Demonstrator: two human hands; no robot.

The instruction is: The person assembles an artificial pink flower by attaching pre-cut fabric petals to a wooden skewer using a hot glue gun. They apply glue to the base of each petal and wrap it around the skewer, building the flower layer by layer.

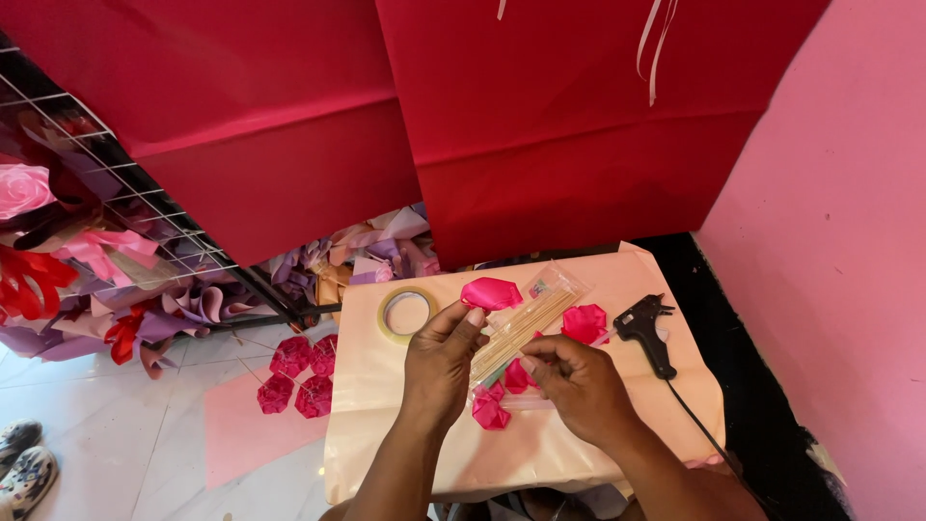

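Both hands work a clear sleeve of sticks (521,326) over the bench (405,425), mid-scene.

Left hand (442,365) fingers are pinched on the near end of the sleeve. Right hand (579,386) fingers are curled closed at the same end; whether they hold a stick or the plastic can't be told.

Doing it well, as a judgement: keep the left pinch firm behind the opening, draw one stick straight along the pack axis, and don't tilt the open end down, or the rest slide out.

Sticks: thin, pale wood, bundled in transparent film, lying diagonally from near-left to far-right.

Around them: pink petals (490,293) at the far end, more (585,323) on the right and (490,409) near the hands. Tape roll (406,314) to the left, black glue gun (644,326) to the right, apart from the hands.
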